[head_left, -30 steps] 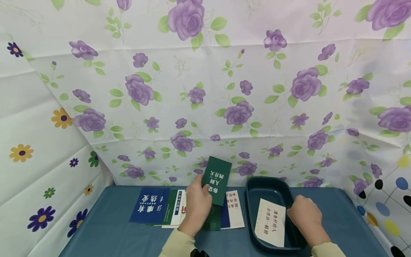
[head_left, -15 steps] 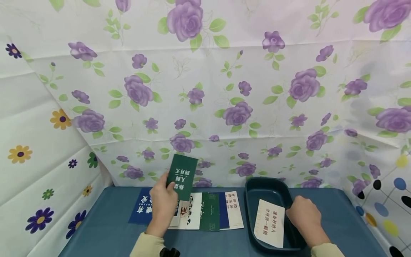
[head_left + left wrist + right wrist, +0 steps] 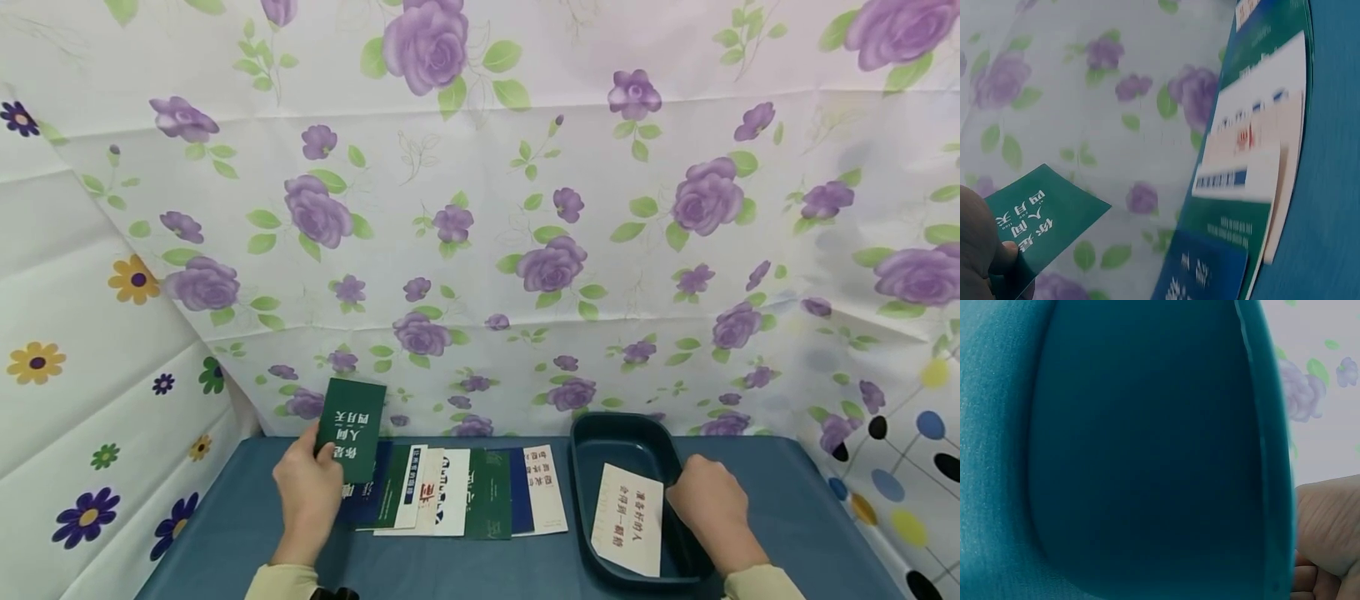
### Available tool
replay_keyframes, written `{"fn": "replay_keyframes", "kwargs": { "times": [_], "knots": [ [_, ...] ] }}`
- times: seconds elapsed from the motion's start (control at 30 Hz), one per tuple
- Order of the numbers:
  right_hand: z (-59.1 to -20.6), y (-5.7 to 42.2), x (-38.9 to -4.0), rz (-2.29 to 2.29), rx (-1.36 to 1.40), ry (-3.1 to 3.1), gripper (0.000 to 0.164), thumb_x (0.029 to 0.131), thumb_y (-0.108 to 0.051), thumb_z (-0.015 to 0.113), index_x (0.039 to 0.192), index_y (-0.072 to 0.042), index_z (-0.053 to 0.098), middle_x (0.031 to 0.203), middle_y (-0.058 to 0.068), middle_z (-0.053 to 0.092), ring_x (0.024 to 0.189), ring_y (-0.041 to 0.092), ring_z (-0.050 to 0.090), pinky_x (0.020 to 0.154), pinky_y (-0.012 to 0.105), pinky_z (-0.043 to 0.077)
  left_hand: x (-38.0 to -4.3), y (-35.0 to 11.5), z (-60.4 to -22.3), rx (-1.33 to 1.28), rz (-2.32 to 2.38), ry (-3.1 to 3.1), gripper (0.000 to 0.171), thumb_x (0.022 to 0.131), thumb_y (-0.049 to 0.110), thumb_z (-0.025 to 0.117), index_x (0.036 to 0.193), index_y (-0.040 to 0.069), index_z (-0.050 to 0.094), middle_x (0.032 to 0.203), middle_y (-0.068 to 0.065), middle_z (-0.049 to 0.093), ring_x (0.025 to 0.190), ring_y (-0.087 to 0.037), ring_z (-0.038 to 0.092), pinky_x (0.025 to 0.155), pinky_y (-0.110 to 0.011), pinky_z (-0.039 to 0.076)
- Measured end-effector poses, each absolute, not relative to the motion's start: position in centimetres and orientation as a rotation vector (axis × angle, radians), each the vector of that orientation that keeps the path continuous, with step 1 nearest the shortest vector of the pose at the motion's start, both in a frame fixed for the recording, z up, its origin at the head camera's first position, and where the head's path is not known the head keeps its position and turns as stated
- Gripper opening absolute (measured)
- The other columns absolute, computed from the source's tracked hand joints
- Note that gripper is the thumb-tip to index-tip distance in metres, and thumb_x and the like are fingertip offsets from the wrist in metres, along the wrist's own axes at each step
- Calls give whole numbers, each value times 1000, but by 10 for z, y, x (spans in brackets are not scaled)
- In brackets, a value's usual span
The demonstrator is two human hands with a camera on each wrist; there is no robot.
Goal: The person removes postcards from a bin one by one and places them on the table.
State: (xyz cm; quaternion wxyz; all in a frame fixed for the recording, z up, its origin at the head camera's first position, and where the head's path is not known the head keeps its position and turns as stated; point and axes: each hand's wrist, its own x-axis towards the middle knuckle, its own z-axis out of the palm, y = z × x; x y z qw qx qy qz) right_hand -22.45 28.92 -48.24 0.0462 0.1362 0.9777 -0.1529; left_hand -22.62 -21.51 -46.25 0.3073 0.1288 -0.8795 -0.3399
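Note:
My left hand pinches a dark green card with white writing, thumb on its front face. It is held above the left end of an overlapping row of cards, partly covering a blue card there. In the left wrist view the green card juts out from the thumb and fingers. My right hand grips the right side of a deep blue-green tray. In the right wrist view the curled fingers lie against the tray wall. A cream card with dark writing lies tilted inside the tray.
The row runs rightward through a white card and a green card to a cream card beside the tray. A blue cloth covers the table. A flower-printed sheet rises behind it.
My left hand has carried the green card leftward, from above the middle of the row to its left end. My right hand stays on the tray's side.

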Motion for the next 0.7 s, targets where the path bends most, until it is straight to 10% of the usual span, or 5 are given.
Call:
{"fn": "replay_keyframes", "kwargs": {
  "times": [0.7],
  "knots": [
    [-482, 289, -222, -479, 430, 2993, 18, 79, -20, 64, 80, -3, 59, 64, 7, 52, 56, 22, 50, 47, 39, 41, -237, -282, -490, 636, -907, -2574, 38, 86, 3, 50, 123, -5, 54, 110, -28, 57, 93, -40, 56, 72, -53, 45]
  ]
}}
